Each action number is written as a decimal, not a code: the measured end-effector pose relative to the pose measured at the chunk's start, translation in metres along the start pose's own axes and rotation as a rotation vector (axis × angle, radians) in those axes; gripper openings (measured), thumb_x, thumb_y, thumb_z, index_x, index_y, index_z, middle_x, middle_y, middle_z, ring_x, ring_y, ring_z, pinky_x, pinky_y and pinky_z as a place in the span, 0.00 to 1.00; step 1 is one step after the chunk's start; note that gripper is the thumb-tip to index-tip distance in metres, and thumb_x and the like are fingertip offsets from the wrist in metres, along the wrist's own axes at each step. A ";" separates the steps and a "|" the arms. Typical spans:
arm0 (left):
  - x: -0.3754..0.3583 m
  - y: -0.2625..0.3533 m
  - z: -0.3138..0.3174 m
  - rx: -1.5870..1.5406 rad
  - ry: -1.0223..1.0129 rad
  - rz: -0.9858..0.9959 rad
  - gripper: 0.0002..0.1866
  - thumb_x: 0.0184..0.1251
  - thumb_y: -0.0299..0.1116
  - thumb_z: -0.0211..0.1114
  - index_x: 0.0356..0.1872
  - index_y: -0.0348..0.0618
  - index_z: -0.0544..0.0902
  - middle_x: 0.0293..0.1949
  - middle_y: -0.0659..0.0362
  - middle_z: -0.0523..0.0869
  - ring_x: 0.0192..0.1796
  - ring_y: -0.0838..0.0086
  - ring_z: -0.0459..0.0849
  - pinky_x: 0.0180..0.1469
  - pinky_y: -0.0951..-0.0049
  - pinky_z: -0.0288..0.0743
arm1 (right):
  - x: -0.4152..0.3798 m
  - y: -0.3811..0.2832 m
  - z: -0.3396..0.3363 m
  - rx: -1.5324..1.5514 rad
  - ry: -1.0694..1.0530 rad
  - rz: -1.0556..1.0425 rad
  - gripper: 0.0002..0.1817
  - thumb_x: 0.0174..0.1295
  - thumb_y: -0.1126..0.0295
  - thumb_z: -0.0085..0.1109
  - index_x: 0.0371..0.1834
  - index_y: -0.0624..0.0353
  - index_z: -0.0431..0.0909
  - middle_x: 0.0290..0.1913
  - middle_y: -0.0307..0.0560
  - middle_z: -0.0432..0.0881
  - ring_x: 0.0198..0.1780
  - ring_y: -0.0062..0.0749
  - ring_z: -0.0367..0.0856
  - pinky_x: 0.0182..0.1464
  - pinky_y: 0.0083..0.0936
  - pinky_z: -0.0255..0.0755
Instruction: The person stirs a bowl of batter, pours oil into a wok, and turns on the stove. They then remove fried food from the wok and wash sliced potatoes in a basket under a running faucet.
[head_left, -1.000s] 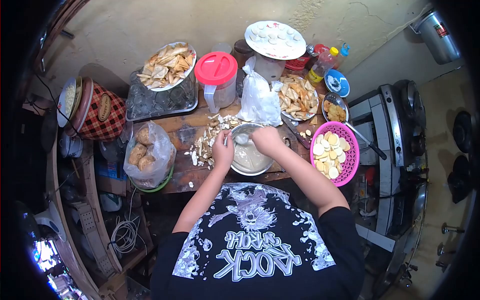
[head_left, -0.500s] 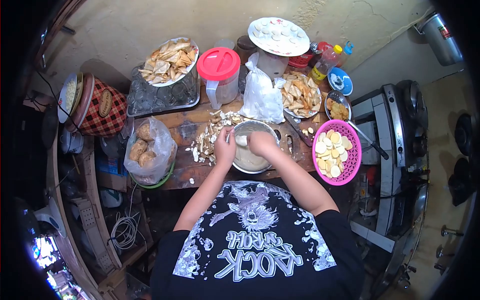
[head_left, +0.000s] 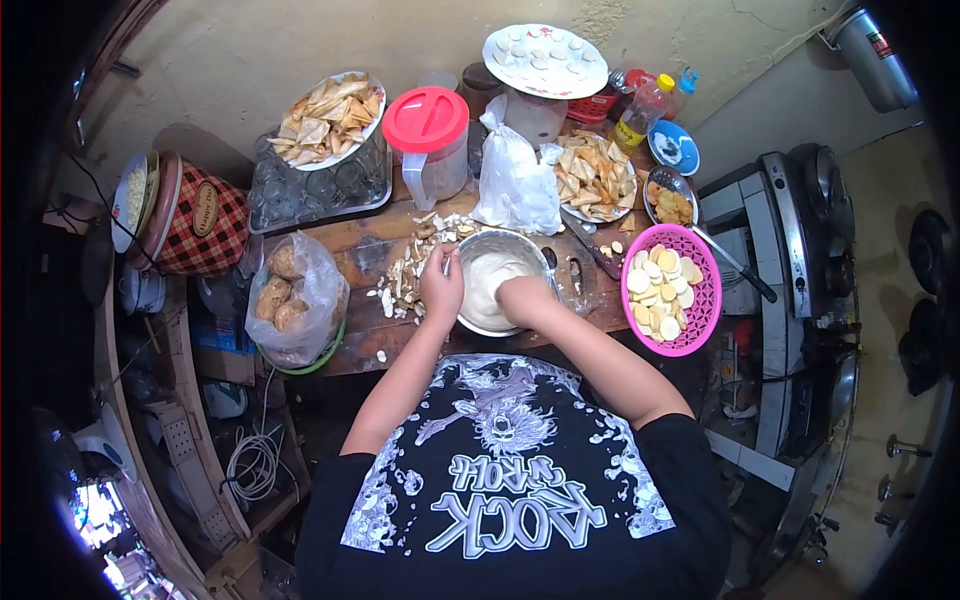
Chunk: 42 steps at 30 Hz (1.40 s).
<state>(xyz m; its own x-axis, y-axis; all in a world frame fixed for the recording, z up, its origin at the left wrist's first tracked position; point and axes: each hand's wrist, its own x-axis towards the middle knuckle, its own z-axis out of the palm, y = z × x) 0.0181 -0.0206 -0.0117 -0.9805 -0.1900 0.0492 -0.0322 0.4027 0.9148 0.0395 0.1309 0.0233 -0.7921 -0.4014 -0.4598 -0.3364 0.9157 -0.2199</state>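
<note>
Cracked yellowish wall (head_left: 430,35) across the back of the room, and below it the wooden worktop (head_left: 362,268), stained boards, packed all along its back edge. Then the black shirt (head_left: 515,490) — big pale letters, upside down from here, and they read ROCK N ROLL! Off the worktop's left edge, a red-and-black plaid container (head_left: 222,232) wears an oval label, turned sideways, its lettering too small to call. Into the front-right corner: a pink basket (head_left: 706,305) holding pale round slices (head_left: 660,292). And here, by the middle of the front edge, the metal bowl (head_left: 480,325), round mouth facing up, creamy mixture (head_left: 482,278) inside. The left hand (head_left: 440,287) has it by the left rim, thumb and fingers closed there; the right hand (head_left: 527,302) is inside, fingers bent down — what they grasp is hidden, so I can't tell. Right of the bowl lies a knife (head_left: 600,254), long axis slanting from the back edge towards the front-right corner. Near the back edge, a yellow-capped bottle (head_left: 643,110), label print unreadable.
</note>
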 end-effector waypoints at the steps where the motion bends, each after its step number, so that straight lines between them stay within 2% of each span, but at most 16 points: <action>1: 0.000 0.000 -0.001 -0.012 -0.005 -0.010 0.07 0.63 0.31 0.56 0.38 0.40 0.78 0.30 0.54 0.83 0.30 0.68 0.80 0.34 0.71 0.71 | -0.007 -0.001 -0.011 -0.045 0.015 0.090 0.09 0.51 0.72 0.52 0.30 0.56 0.83 0.29 0.51 0.83 0.33 0.41 0.83 0.32 0.32 0.76; 4: -0.002 0.006 0.000 -0.013 0.012 0.027 0.07 0.64 0.30 0.56 0.38 0.38 0.78 0.31 0.52 0.83 0.33 0.69 0.82 0.37 0.72 0.72 | -0.012 0.007 -0.024 -0.137 0.121 0.292 0.09 0.51 0.72 0.51 0.30 0.56 0.82 0.28 0.51 0.83 0.33 0.41 0.83 0.33 0.31 0.76; 7: 0.001 0.009 0.001 -0.015 0.012 0.036 0.07 0.64 0.29 0.55 0.38 0.37 0.78 0.31 0.52 0.83 0.35 0.69 0.82 0.39 0.73 0.72 | 0.004 0.017 -0.005 -0.015 0.253 0.230 0.09 0.51 0.73 0.51 0.30 0.55 0.82 0.29 0.51 0.83 0.33 0.41 0.83 0.33 0.33 0.76; 11: -0.002 0.005 -0.001 -0.034 0.031 0.022 0.07 0.64 0.29 0.55 0.37 0.37 0.78 0.31 0.54 0.83 0.34 0.71 0.81 0.38 0.73 0.72 | -0.006 -0.004 -0.006 0.151 -0.023 0.058 0.10 0.51 0.71 0.50 0.31 0.50 0.82 0.33 0.50 0.82 0.38 0.43 0.82 0.40 0.36 0.74; 12: -0.003 0.004 -0.002 -0.052 0.033 0.012 0.07 0.64 0.29 0.56 0.37 0.37 0.78 0.30 0.54 0.83 0.33 0.72 0.81 0.38 0.74 0.72 | -0.006 -0.001 -0.011 0.144 -0.066 0.095 0.10 0.50 0.70 0.51 0.32 0.50 0.82 0.33 0.52 0.82 0.39 0.45 0.81 0.42 0.37 0.73; 16: -0.003 0.005 0.001 -0.109 0.038 0.031 0.07 0.64 0.29 0.56 0.38 0.36 0.78 0.29 0.56 0.82 0.31 0.76 0.78 0.35 0.75 0.71 | 0.002 0.007 -0.011 0.407 0.189 0.281 0.10 0.50 0.68 0.53 0.33 0.53 0.82 0.34 0.54 0.82 0.39 0.47 0.80 0.42 0.36 0.73; 19: -0.005 0.005 0.002 -0.126 0.083 0.101 0.08 0.64 0.29 0.56 0.38 0.35 0.77 0.29 0.56 0.82 0.30 0.77 0.78 0.34 0.76 0.70 | 0.004 -0.003 -0.005 0.495 0.064 0.122 0.09 0.50 0.67 0.53 0.31 0.54 0.82 0.35 0.54 0.82 0.39 0.47 0.80 0.43 0.37 0.73; 20: -0.004 -0.002 0.003 -0.123 0.095 0.099 0.08 0.64 0.29 0.57 0.38 0.35 0.77 0.29 0.56 0.82 0.30 0.78 0.77 0.34 0.77 0.70 | 0.001 -0.006 0.004 0.427 0.030 0.069 0.09 0.50 0.68 0.53 0.31 0.53 0.83 0.34 0.54 0.82 0.39 0.47 0.81 0.43 0.38 0.73; 23: -0.006 -0.020 0.003 -0.199 0.073 0.005 0.08 0.65 0.29 0.56 0.38 0.34 0.77 0.30 0.57 0.82 0.30 0.79 0.78 0.34 0.78 0.70 | -0.015 0.005 -0.001 0.160 -0.185 0.143 0.10 0.49 0.69 0.53 0.32 0.53 0.83 0.33 0.54 0.82 0.39 0.46 0.81 0.43 0.39 0.73; 27: -0.009 -0.013 0.003 -0.208 0.090 0.015 0.07 0.65 0.29 0.56 0.38 0.35 0.77 0.30 0.56 0.83 0.32 0.78 0.79 0.35 0.78 0.71 | -0.027 0.010 -0.012 0.001 -0.084 0.179 0.10 0.48 0.71 0.52 0.32 0.52 0.83 0.33 0.52 0.82 0.38 0.46 0.81 0.41 0.39 0.74; 31: -0.010 0.008 0.004 -0.116 0.124 0.166 0.07 0.64 0.29 0.57 0.38 0.35 0.78 0.31 0.55 0.83 0.32 0.76 0.80 0.37 0.76 0.72 | -0.014 -0.002 0.000 0.383 -0.057 0.123 0.09 0.50 0.69 0.53 0.32 0.53 0.83 0.33 0.54 0.82 0.38 0.46 0.81 0.42 0.37 0.73; 33: -0.009 0.007 0.005 -0.115 0.110 0.133 0.07 0.64 0.29 0.57 0.38 0.36 0.78 0.31 0.54 0.83 0.32 0.74 0.80 0.37 0.75 0.72 | -0.011 -0.003 -0.006 0.591 0.015 0.051 0.09 0.51 0.68 0.55 0.33 0.53 0.83 0.34 0.55 0.82 0.37 0.47 0.80 0.43 0.36 0.72; 34: -0.008 0.006 0.005 -0.113 0.103 0.117 0.07 0.64 0.29 0.57 0.38 0.36 0.78 0.32 0.54 0.83 0.32 0.73 0.81 0.37 0.74 0.73 | -0.012 0.003 -0.013 0.576 -0.044 -0.011 0.09 0.51 0.65 0.56 0.33 0.53 0.83 0.33 0.55 0.82 0.37 0.46 0.81 0.45 0.34 0.72; 37: -0.007 -0.002 0.003 -0.128 0.091 0.080 0.07 0.64 0.29 0.57 0.38 0.36 0.78 0.32 0.54 0.83 0.32 0.73 0.81 0.37 0.74 0.73 | -0.024 0.025 -0.030 0.260 -0.224 -0.078 0.09 0.50 0.68 0.56 0.31 0.55 0.83 0.33 0.55 0.82 0.37 0.45 0.81 0.44 0.35 0.73; 40: -0.008 0.008 0.001 -0.100 0.080 0.092 0.07 0.63 0.29 0.57 0.38 0.36 0.78 0.32 0.54 0.83 0.32 0.72 0.81 0.37 0.74 0.73 | -0.031 0.028 -0.052 -0.132 -0.138 0.044 0.08 0.48 0.71 0.55 0.29 0.58 0.83 0.32 0.56 0.82 0.38 0.46 0.81 0.42 0.37 0.74; 42: -0.006 0.006 0.004 -0.136 0.101 0.108 0.07 0.63 0.29 0.57 0.38 0.36 0.78 0.31 0.54 0.83 0.32 0.72 0.81 0.36 0.74 0.72 | -0.026 0.030 -0.046 -0.145 -0.055 0.084 0.08 0.47 0.72 0.54 0.28 0.59 0.82 0.32 0.56 0.82 0.38 0.46 0.82 0.41 0.38 0.75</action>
<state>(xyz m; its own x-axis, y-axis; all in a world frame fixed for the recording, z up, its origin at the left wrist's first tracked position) 0.0227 -0.0134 -0.0087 -0.9521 -0.2441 0.1841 0.1057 0.3024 0.9473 0.0267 0.1700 0.0687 -0.7930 -0.3204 -0.5182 -0.3434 0.9376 -0.0544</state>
